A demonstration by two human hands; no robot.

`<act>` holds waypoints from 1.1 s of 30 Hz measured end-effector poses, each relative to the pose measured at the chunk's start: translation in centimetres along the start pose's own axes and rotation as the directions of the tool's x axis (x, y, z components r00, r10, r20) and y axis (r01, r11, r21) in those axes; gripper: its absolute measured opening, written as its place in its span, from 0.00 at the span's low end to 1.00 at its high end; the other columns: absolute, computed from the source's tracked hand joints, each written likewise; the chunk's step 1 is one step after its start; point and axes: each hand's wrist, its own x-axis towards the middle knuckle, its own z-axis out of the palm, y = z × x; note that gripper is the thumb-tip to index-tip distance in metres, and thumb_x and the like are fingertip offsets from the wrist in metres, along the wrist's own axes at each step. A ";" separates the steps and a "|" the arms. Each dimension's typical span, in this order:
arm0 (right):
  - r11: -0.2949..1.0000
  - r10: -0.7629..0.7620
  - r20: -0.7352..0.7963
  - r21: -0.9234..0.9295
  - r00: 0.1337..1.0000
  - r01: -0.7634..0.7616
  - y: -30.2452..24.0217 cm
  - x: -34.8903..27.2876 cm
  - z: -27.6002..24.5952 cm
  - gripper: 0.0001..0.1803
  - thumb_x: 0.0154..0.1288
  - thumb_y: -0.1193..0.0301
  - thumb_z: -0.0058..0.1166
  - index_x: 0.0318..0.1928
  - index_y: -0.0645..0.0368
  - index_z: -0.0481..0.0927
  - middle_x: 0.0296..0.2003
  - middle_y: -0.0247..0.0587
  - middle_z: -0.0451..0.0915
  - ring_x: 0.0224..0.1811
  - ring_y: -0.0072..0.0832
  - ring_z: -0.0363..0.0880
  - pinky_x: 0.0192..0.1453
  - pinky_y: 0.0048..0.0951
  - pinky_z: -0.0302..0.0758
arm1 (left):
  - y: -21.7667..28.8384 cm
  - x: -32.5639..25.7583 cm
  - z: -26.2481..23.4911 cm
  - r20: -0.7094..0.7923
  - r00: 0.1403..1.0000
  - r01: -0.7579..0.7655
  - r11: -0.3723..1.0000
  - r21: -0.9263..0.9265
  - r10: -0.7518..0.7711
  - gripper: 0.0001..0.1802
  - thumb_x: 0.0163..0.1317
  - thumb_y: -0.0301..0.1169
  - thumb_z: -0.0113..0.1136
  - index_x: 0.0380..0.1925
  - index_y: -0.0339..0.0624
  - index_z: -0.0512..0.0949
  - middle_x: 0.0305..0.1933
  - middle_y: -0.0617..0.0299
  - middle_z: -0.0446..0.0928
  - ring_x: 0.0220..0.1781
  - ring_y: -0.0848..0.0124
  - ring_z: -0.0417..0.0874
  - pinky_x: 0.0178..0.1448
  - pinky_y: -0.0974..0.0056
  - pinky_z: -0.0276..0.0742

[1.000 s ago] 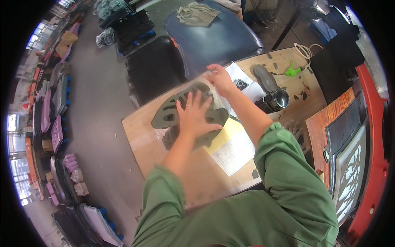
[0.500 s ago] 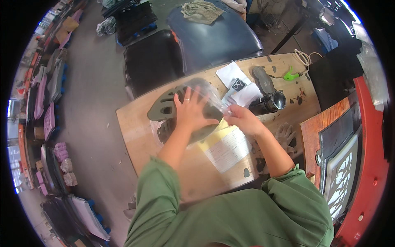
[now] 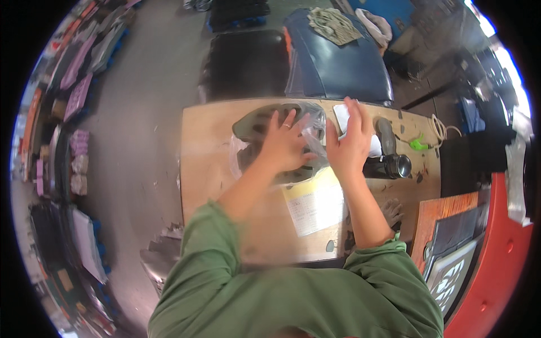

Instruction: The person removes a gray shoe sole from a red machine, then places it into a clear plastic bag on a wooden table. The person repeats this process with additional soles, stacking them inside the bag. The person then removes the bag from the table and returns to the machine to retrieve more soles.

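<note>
Dark olive flat pieces with curved slots lie on the wooden table, partly inside a clear plastic bag. My left hand rests on the bag and pieces with its fingers spread, a ring on one finger. Beside the bag's right edge my right hand is raised, fingers stretched upward and nothing visibly held. Just below the bag lies a yellow and white printed sheet. My hands cover parts of the pieces and the bag.
Right of my hands are white paper, a dark sole-shaped piece, a black cylindrical container, a green tool and a grey glove. Black and blue covered stacks stand beyond the table.
My right hand has let go of the bag's edge, and its fingers have straightened. My left hand stays spread over the bag. The whole view has turned and shifted.
</note>
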 end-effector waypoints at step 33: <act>0.952 -0.293 0.620 0.122 0.728 0.279 -1.8 -7.3 12.5 0.35 0.61 0.48 0.59 0.66 0.45 0.72 0.70 0.44 0.64 0.74 0.46 0.57 0.76 0.51 0.48 | -14.6 -15.9 9.1 0.634 0.355 0.484 -0.445 -0.753 -0.687 0.14 0.73 0.38 0.52 0.51 0.42 0.74 0.38 0.65 0.78 0.36 0.72 0.77 0.40 0.63 0.75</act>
